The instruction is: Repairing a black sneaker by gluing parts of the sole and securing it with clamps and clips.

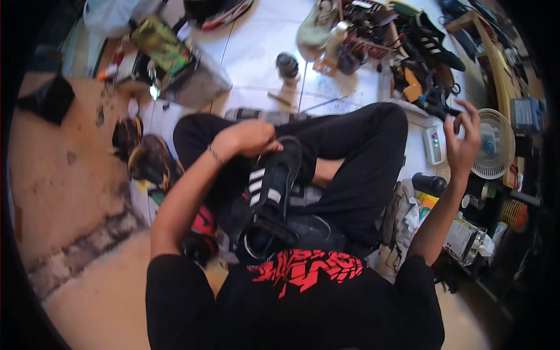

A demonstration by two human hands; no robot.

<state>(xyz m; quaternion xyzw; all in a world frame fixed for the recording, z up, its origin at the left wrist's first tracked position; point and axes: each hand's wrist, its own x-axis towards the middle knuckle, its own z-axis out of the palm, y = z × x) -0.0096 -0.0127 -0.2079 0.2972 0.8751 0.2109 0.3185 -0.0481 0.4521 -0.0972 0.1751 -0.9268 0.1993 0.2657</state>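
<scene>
My left hand (248, 140) is closed on the toe end of a black shoe (279, 169) with three white stripes, which lies lengthwise over my crossed legs with its heel toward me. Just right of the heel is another dark shoe-like item (315, 233), partly hidden. Out to the right, my right hand (464, 134) is raised with bent fingers around a dark tool (437, 108), whose exact kind I cannot make out.
Brown boots (149, 157) lie left of my legs. A cluttered metal box (192, 81) and several bottles and jars (287, 65) stand ahead. More shoes (434, 41), a round white fan (490, 143), a black canister (429, 184) and a wooden rack (496, 64) crowd the right side.
</scene>
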